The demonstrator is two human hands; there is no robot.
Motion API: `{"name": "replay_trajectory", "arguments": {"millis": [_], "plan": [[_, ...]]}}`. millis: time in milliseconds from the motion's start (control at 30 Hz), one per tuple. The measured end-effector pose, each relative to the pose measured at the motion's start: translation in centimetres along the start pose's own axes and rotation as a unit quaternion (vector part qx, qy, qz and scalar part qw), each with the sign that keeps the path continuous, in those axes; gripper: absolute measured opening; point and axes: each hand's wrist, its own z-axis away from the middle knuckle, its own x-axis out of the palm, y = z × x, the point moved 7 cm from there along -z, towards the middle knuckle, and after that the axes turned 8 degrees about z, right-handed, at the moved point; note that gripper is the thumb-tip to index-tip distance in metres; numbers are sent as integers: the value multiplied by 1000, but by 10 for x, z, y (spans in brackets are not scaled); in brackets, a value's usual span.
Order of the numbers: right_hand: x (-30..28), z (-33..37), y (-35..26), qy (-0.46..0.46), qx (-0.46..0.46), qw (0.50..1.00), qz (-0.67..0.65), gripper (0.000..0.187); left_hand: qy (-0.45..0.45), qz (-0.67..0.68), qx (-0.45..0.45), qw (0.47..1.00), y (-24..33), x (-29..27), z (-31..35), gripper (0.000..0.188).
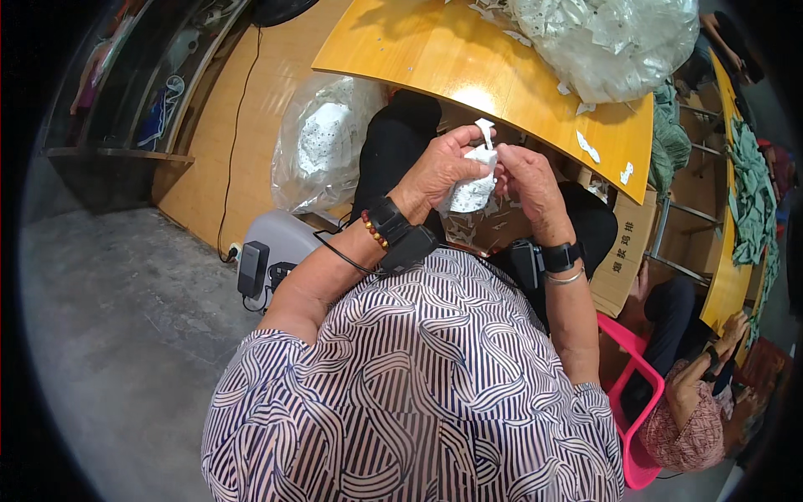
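Over my lap, just off the table's near edge, my left hand (441, 173) is closed on a white, dark-speckled sheet-like piece (470, 196), thumb on top. It may be paper or thin cloth; I cannot tell which. A narrow white strip (485, 132) sticks up from its upper end, by the left fingertips. My right hand (532, 186) pinches at the piece's right edge with thumb and fingers together; what exactly lies between those fingertips is too small to make out. White scraps (481, 227) show below the hands.
A yellow table (401, 50) with loose scraps carries a large clear bag (606, 46) of white pieces. Another filled bag (326, 138) stands left of my legs. A cardboard box (617, 251) and pink chair (640, 393) are at right. Another person (686, 410) sits beyond, near green cloth (753, 192).
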Motion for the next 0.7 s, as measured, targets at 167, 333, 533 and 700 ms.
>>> {"name": "replay_trajectory", "arguments": {"millis": [167,333,533,700], "plan": [[9,-8,-9,27,-52,998,-34,17,-18,-28,20,999,-6,-1,4,49],[0,-11,-6,38,-87,994,47,16,29,15,-41,999,-22,-23,4,20],[-16,-14,1,151,-215,830,492,20,-21,19,-34,999,-19,-6,6,14],[-21,-11,18,135,-126,741,646,26,66,145,36,987,-6,-39,-7,14]]}}
